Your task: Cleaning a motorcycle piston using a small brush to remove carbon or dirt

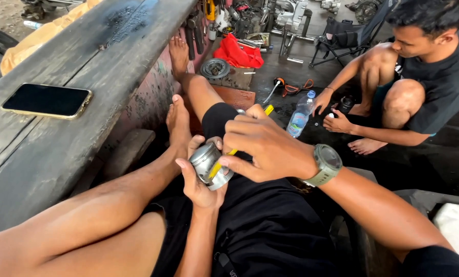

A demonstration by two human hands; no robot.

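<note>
My left hand (201, 182) cups a short silver metal cylinder, a piston-like part (207, 163), over my lap. My right hand (263, 146), with a grey watch on its wrist, grips a thin yellow-handled tool (224, 160) whose tip rests against the side of the metal part. The tool's yellow end (268, 109) sticks out past my fingers. My bare legs stretch forward along a wooden bench.
A dark phone (47, 101) lies on the grey wooden bench (86, 61) at left. Another person (419, 77) squats at right, hands near a small dark part. A plastic water bottle (300, 115), a red cloth (240, 54), a round metal part (215, 68) and engine pieces sit on the dark floor.
</note>
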